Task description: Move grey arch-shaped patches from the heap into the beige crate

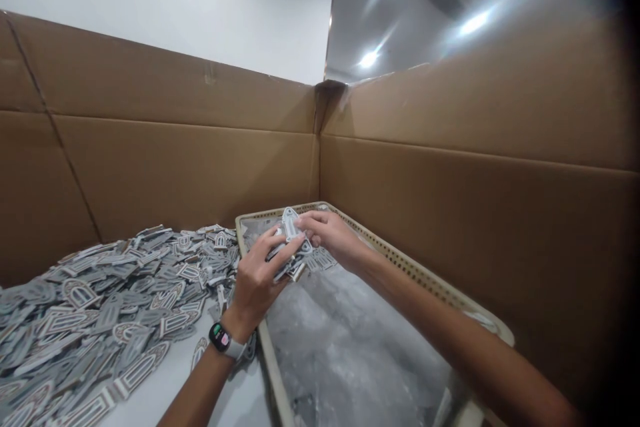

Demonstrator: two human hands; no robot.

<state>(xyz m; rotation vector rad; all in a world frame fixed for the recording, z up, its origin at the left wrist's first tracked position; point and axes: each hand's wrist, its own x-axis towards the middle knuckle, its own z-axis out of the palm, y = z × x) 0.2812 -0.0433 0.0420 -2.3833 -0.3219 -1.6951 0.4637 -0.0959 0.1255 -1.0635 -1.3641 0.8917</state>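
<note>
My left hand, with a smartwatch on its wrist, grips a bundle of flat grey arch-shaped parts over the far end of a beige perforated basket. My right hand pinches one grey part at the top of that bundle. A big heap of the same grey parts covers the white table surface to the left of the basket. The basket is lined with crinkled clear plastic.
Tall brown cardboard walls stand behind the heap and along the right side, meeting in a corner behind the basket. A strip of bare white table shows between heap and basket.
</note>
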